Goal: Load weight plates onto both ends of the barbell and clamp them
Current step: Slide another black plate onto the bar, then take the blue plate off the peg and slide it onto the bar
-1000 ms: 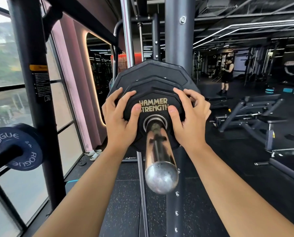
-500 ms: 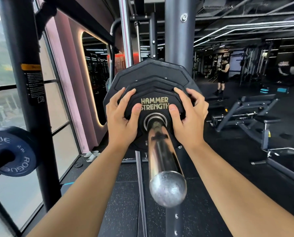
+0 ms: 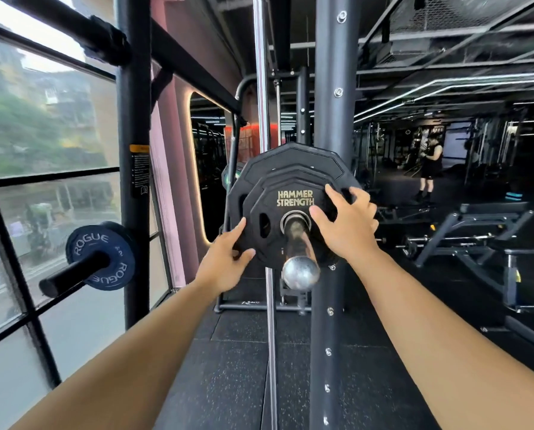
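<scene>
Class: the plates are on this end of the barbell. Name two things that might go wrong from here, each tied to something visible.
1. No clamp shows on the barbell sleeve outside the smaller plate, so the plates might slide outward.
2. The right hand rests at that plate's edge, beside the larger plate, where fingers might get pinched.

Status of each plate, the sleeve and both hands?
Barbell sleeve: end bare, no clamp visible.
Larger plate: on the sleeve.
Small plate: on the sleeve, in front of it.
Left hand: open, touching Small plate's rim.
Right hand: open, spread on its face.
Rogue plate: on storage peg.
</scene>
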